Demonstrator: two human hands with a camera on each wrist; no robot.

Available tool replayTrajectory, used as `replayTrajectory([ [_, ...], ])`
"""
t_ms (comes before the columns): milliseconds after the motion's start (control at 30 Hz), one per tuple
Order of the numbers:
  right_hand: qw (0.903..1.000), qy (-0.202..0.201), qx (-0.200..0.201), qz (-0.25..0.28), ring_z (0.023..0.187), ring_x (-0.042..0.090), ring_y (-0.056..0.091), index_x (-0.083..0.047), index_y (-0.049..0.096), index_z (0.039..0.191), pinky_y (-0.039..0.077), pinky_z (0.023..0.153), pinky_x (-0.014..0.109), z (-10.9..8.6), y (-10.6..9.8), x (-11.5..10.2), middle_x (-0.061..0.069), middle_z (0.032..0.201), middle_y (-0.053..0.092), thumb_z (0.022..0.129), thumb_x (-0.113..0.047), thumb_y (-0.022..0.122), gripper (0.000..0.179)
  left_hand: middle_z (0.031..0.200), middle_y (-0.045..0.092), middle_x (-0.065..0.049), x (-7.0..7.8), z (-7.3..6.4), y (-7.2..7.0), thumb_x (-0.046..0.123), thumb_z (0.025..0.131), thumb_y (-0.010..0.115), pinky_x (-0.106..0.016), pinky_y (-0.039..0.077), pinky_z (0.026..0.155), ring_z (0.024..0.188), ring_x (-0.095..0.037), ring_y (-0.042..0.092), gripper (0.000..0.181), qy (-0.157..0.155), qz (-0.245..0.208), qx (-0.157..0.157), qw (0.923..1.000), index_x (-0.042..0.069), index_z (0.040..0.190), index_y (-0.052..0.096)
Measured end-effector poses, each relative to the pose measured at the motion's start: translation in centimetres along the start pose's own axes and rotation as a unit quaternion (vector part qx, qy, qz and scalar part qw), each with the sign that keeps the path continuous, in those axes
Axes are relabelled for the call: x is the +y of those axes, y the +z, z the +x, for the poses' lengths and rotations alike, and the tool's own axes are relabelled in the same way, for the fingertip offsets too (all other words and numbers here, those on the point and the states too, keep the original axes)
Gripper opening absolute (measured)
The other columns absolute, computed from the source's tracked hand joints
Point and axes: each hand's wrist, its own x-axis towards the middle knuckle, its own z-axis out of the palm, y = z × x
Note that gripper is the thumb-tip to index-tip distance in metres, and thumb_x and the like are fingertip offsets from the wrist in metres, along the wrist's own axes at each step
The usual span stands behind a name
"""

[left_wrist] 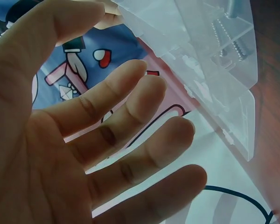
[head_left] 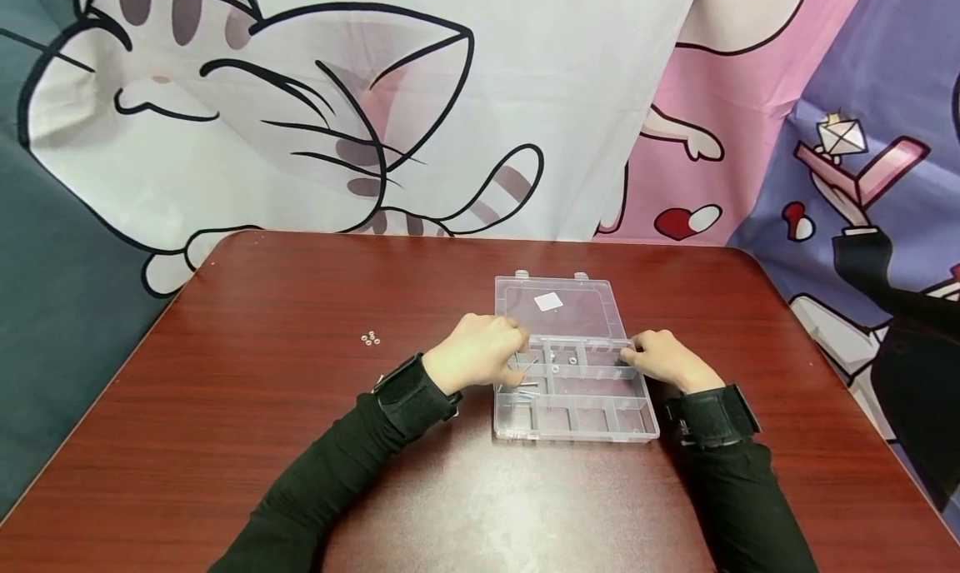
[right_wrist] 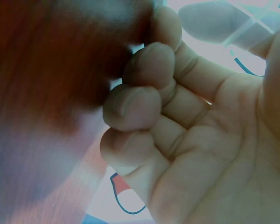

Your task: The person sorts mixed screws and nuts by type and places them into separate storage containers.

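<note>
A clear plastic compartment box [head_left: 573,435] lies on the table with its lid [head_left: 577,311] folded back behind it. My left hand [head_left: 480,352] is over the box's left side, its fingers loosely bent and apart, with nothing between them in the left wrist view. Below it, several screws [left_wrist: 231,39] lie in the left compartments. A few small nuts [head_left: 555,368] sit in the compartments beside them. At the right wall, my right hand [head_left: 667,361] pinches the box, thumb inside and curled fingers [right_wrist: 133,107] outside; the thumb shows through the clear plastic.
Several small nuts [head_left: 371,338] lie in a cluster on the brown table [head_left: 285,306], left of the box. A white label [head_left: 548,301] is on the lid. Printed cloth [head_left: 585,107] hangs behind the table's far edge.
</note>
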Motion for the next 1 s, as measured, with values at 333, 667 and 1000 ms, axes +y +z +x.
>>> replayTrajectory([
  [333,1.0000,-0.007,0.004,0.003,0.051,0.012,0.033,-0.014,0.041,0.053,0.026,0.050,0.028,0.1,0.2,0.0,-0.005,0.054,0.032,0.081,-0.018,0.052,0.030,0.078,0.055,0.006,-0.6,-0.5,0.3,0.036,0.068,0.069,-0.033,0.043,0.052,0.065,-0.012,0.055,0.026,-0.014,-0.004,0.001,0.9999,0.016,0.084,0.064],
  [667,1.0000,0.000,-0.004,0.001,0.056,0.015,0.039,-0.010,0.051,0.059,0.030,0.053,0.030,0.0,0.2,0.1,-0.003,0.057,0.039,0.083,-0.018,0.051,0.025,0.074,0.053,0.007,-2.0,-1.8,0.1,0.036,0.069,0.068,-0.033,0.042,0.049,0.064,-0.012,0.055,0.023,-0.045,-0.004,0.006,0.9990,0.017,0.080,0.063],
  [1000,1.0000,-0.009,-0.003,0.000,0.057,0.015,0.039,-0.009,0.057,0.063,0.031,0.054,0.030,-0.1,0.1,0.0,-0.003,0.059,0.041,0.084,-0.018,0.051,0.024,0.076,0.053,0.006,-4.2,-4.0,-0.1,0.033,0.071,0.066,-0.033,0.041,0.050,0.062,-0.015,0.055,0.023,-0.090,-0.016,-0.001,0.9958,0.014,0.085,0.064],
])
